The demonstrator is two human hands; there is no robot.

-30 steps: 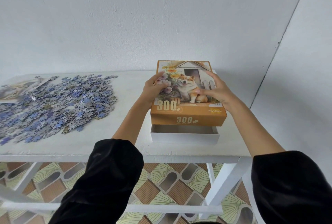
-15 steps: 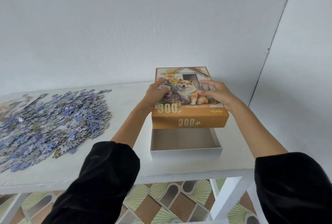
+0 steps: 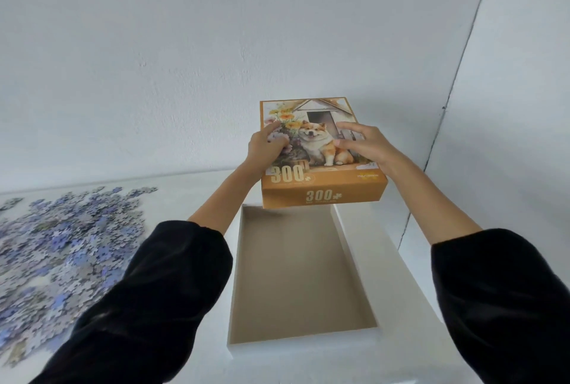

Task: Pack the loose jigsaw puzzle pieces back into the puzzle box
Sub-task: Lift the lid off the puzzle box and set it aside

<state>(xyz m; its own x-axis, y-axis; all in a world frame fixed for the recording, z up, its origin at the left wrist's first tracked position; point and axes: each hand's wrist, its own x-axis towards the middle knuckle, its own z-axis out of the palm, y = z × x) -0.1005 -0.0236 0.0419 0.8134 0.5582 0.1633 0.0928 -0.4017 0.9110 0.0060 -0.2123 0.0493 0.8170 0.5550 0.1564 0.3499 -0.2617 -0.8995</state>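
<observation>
The orange puzzle box lid [image 3: 322,189], printed with a dog and "300", is lifted off and held above the far end of the box. My left hand [image 3: 265,149] grips its left side and my right hand [image 3: 365,144] grips its right side. Below it the open box base [image 3: 300,272], white outside and brown inside, lies empty on the white table [image 3: 191,195]. A wide heap of loose blue and purple puzzle pieces [image 3: 61,245] is spread over the table's left part.
A white wall stands behind the table and a second wall meets it at a corner on the right [image 3: 444,124]. The table's right edge [image 3: 410,257] runs close beside the box base.
Both hands have lifted the lid up and away from the base, so the empty inside of the box now shows in full. The camera has tilted and moved closer.
</observation>
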